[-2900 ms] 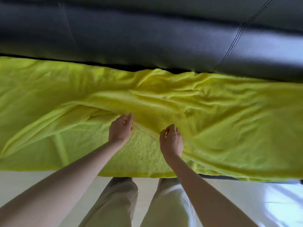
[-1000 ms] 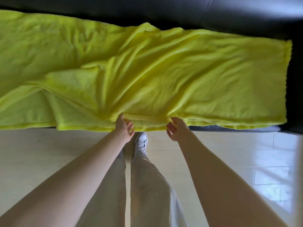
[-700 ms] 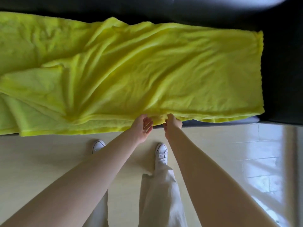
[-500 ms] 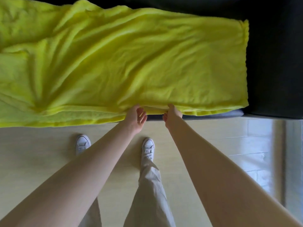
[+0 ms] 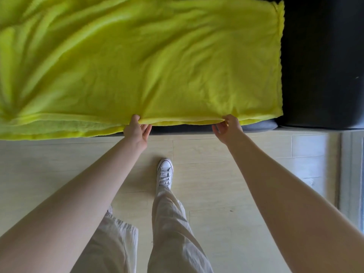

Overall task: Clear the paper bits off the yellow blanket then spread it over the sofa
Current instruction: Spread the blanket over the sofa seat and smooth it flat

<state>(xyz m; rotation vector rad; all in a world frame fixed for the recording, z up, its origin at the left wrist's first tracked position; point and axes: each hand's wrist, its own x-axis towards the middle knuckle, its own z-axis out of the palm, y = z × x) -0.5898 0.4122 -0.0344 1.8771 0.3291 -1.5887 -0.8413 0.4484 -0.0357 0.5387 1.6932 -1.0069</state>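
Observation:
The yellow blanket (image 5: pixel 157 62) lies wrinkled across the seat of the black sofa (image 5: pixel 323 62), its right edge short of the sofa's right end. My left hand (image 5: pixel 136 131) pinches the blanket's front hem near the middle of the view. My right hand (image 5: pixel 226 127) pinches the same hem further right, near the blanket's front right corner. The hem between my hands is lifted slightly off the seat edge. At the left the front edge is doubled over in a fold (image 5: pixel 59 127). No paper bits show on the blanket.
A pale wood-look floor (image 5: pixel 216 174) runs along the sofa's front. My legs in beige trousers and a white sneaker (image 5: pixel 165 170) stand on it. A glossy strip of floor (image 5: pixel 350 174) lies at the far right.
I have shifted right along the sofa. My hands, close together on the front hem half a second ago, are now spread apart, the right one moved toward the blanket's right corner.

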